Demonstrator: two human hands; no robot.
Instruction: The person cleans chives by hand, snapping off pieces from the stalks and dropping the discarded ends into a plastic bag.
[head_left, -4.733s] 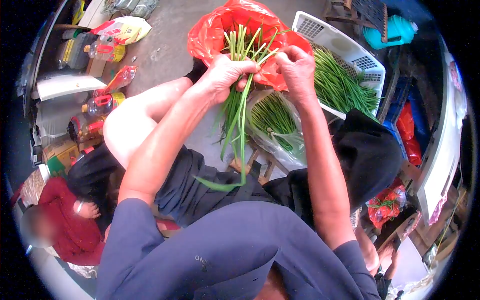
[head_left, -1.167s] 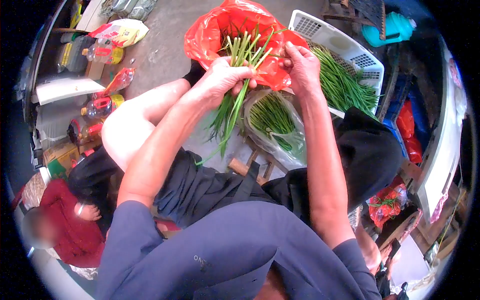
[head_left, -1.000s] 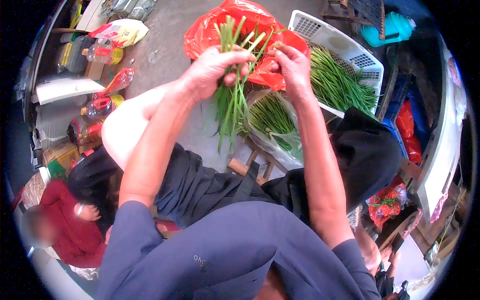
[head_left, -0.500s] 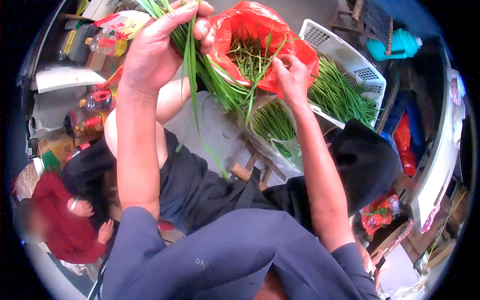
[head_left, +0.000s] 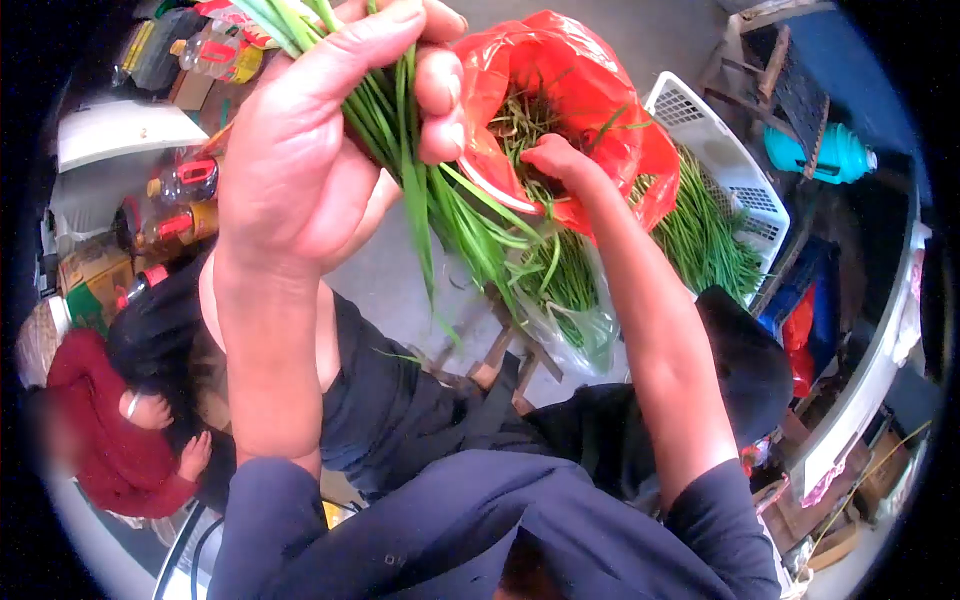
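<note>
My left hand (head_left: 320, 140) is closed around a bunch of garlic chives (head_left: 450, 215), whose long flat green leaves hang down to the right. Inside the mouth of a red plastic bag (head_left: 620, 85) is my right hand (head_left: 558, 165), its fingers curled together over a heap of dry, yellowish trimmings (head_left: 515, 125). What those fingers hold, if anything, is hidden. Just below the bag, more green stalks (head_left: 565, 285) lie in a clear plastic bag (head_left: 590, 345).
A white plastic basket (head_left: 690, 108) holding green stalks (head_left: 710, 240) stands right of the red bag. Beyond it are a wooden chair (head_left: 775, 65) and a teal bottle (head_left: 815, 155). At left, another person in a red sleeve (head_left: 95, 410) sits near several drink bottles (head_left: 190, 180).
My right hand has moved from the red bag's rim, where it pinched a thin green leaf, down into the bag. The leaf no longer shows in its fingers. My left hand keeps the chives.
</note>
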